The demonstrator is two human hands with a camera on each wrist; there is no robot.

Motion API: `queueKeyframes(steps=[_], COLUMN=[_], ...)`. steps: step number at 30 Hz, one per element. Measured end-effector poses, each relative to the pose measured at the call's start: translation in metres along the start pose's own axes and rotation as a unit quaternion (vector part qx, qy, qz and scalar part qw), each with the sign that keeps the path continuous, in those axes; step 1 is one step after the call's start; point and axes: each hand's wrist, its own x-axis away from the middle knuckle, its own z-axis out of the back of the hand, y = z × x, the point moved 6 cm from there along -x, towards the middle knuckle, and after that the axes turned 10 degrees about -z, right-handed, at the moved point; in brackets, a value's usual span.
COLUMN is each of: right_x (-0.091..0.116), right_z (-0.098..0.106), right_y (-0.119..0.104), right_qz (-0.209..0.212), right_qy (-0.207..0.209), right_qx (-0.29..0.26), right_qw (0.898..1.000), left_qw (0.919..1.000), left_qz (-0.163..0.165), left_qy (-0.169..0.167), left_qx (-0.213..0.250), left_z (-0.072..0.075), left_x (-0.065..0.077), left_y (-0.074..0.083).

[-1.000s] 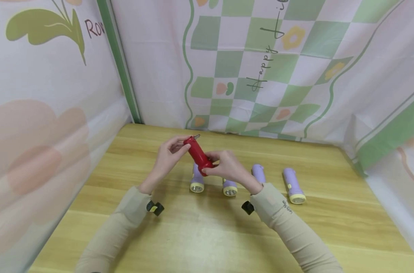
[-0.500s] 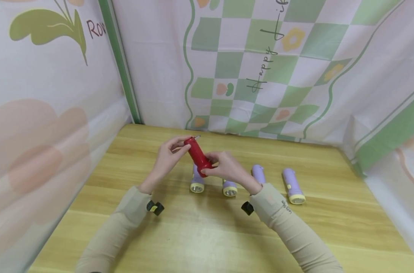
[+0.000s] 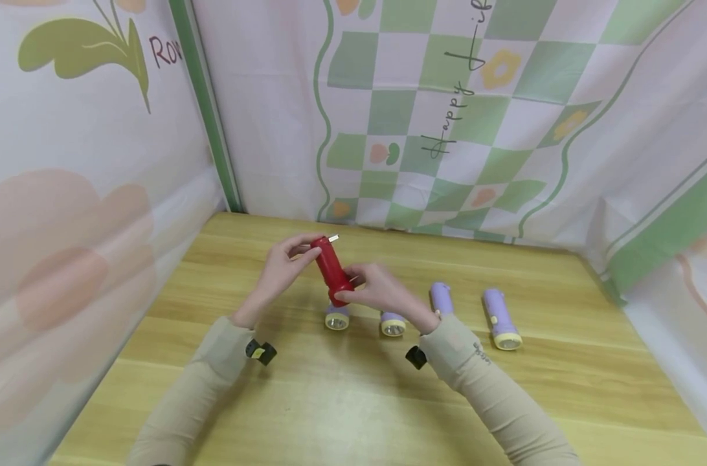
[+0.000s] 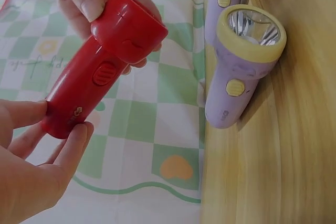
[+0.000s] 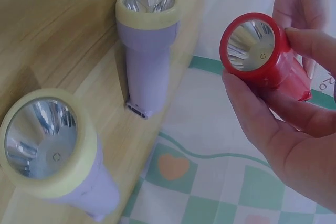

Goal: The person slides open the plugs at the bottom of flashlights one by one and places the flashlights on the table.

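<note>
A red flashlight (image 3: 334, 272) is held tilted above the table between both hands. My left hand (image 3: 283, 266) pinches its tail end between thumb and fingers. At the wider head end, my right hand (image 3: 377, 287) grips the rim with thumb and fingers. A flat metal plug (image 3: 333, 239) sticks out from the tail. The left wrist view shows a ribbed red slide switch (image 4: 105, 73) on the body. In the right wrist view, the silvery reflector (image 5: 252, 45) of the red flashlight faces the camera. Behind and below it lies a purple flashlight (image 3: 337, 319), partly covered.
More purple flashlights with pale yellow heads lie in a row on the wooden table (image 3: 353, 395): one (image 3: 393, 325) under the right hand, another (image 3: 441, 298) by the right wrist, a third (image 3: 503, 320) farther right. Printed curtains (image 3: 272, 129) enclose the table's back and sides.
The red flashlight has swung a little more upright and shifted slightly left, with its plug now showing a broad bright face. Both hands have moved slightly left with it, keeping their hold.
</note>
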Motion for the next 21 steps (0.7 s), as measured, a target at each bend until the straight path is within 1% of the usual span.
queueKeyframes(steps=[5,9,14,21], right_x=[-0.001,-0.001,-0.005,-0.013], right_z=[-0.003,-0.004,-0.009,-0.015], right_y=[0.000,-0.001,-0.002,-0.003], right_qz=[-0.012,-0.018,-0.020,-0.025], right_qy=[-0.003,-0.007,-0.013,-0.012], right_qx=[0.003,0.008,0.006,0.006], right_qw=[1.000,1.000,1.000,1.000], left_qw=[0.9999,0.9997,0.9989,0.9970], left_qz=[-0.002,0.007,0.025,0.054], left_qy=[-0.011,-0.021,-0.032,-0.031], left_qx=[0.005,0.011,0.021,0.047], left_z=[0.001,0.002,0.005,0.010], left_x=[-0.001,-0.002,-0.003,-0.003], left_y=[-0.004,-0.005,-0.010,-0.018])
